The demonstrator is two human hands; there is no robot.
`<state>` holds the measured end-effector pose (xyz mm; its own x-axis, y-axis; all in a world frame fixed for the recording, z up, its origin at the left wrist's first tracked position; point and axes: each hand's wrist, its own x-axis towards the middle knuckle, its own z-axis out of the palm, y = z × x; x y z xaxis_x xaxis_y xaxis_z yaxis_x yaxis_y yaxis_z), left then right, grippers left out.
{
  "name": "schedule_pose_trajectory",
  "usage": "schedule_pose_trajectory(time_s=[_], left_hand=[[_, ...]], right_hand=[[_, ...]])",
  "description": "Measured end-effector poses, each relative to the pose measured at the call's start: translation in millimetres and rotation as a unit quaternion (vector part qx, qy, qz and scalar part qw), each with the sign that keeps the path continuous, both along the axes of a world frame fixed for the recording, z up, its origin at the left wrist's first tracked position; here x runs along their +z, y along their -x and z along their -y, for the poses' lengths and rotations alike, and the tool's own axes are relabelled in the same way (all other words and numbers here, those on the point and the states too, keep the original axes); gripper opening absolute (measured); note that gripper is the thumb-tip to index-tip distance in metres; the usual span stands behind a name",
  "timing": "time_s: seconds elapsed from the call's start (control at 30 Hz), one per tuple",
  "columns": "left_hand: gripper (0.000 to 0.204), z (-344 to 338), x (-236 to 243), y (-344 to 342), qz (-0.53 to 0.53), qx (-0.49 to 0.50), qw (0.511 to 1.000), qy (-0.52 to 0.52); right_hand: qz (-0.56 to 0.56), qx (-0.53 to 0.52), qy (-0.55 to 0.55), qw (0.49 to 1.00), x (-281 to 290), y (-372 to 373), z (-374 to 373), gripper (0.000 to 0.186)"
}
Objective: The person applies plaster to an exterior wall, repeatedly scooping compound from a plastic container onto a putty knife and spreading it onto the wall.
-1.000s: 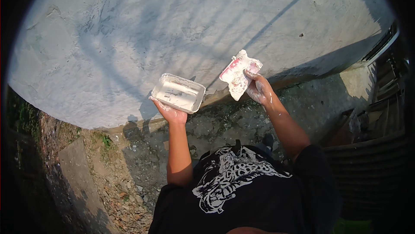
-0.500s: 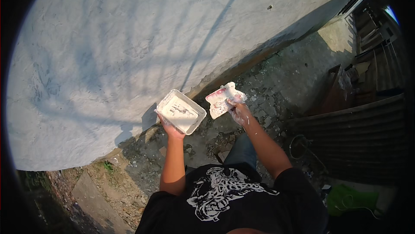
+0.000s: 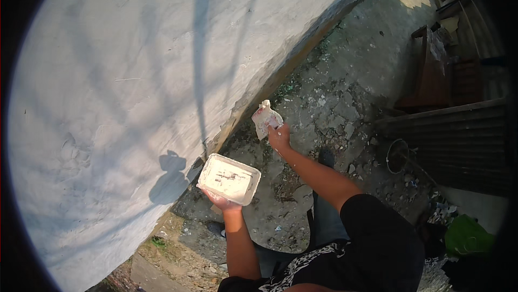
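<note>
My left hand (image 3: pixel 220 199) grips a shallow rectangular tray (image 3: pixel 229 177) from below and the left; the tray is coated with pale, pasty material and has dark streaks inside. Up and to the right of it, my right hand (image 3: pixel 279 138) holds a flat spreader (image 3: pixel 264 116) caked with white paste, with red showing through. The spreader is near the foot of the pale plastered wall (image 3: pixel 97 60), which carries branch-like shadows; whether it touches the wall I cannot tell.
Cracked concrete ground (image 3: pixel 334 114) with rubble runs along the wall. On the right are a wooden piece of furniture (image 3: pixel 431 76), corrugated metal sheets (image 3: pixel 448 151), a round wire ring (image 3: pixel 398 142) and a green bag (image 3: pixel 467 235). Bare soil (image 3: pixel 172 254) lies at bottom left.
The view has swung to the right along the wall and its foot. My right arm has reached forward past the tray, which now sits lower in view. Both hands still hold their things.
</note>
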<state>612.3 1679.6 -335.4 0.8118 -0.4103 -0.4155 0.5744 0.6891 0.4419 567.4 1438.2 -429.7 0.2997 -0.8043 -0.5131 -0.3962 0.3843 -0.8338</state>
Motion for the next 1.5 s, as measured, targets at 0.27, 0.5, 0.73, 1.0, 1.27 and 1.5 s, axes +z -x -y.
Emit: schedule_pose_trajectory(time_s=[0.27, 0.5, 0.73, 1.0, 1.27, 1.5], left_hand=[[0.069, -69, -55, -41, 0.007, -0.104, 0.992, 0.064], [0.062, -117, -56, -46, -0.026, 0.016, 0.989, -0.141], [0.061, -79, -26, -25, 0.038, 0.032, 0.974, -0.22], [0.057, -68, -60, -2, -0.082, -0.004, 0.995, 0.05], [0.064, -119, -58, 0, -0.069, 0.005, 0.998, -0.005], [0.059, -127, -28, -10, 0.02, 0.007, 0.988, -0.154]], right_hand=[[0.031, -0.07, 0.292, 0.953, -30, -126, -27, 0.033], [0.004, 0.169, 0.389, 0.906, -43, -118, -104, 0.039], [0.098, 0.161, 0.294, 0.937, -18, -39, -50, 0.03], [0.025, -0.049, 0.356, 0.933, -11, -58, 51, 0.033], [0.138, 0.023, 0.484, 0.864, -20, -82, -71, 0.043], [0.209, 0.145, 0.357, 0.899, -30, -60, -99, 0.034]])
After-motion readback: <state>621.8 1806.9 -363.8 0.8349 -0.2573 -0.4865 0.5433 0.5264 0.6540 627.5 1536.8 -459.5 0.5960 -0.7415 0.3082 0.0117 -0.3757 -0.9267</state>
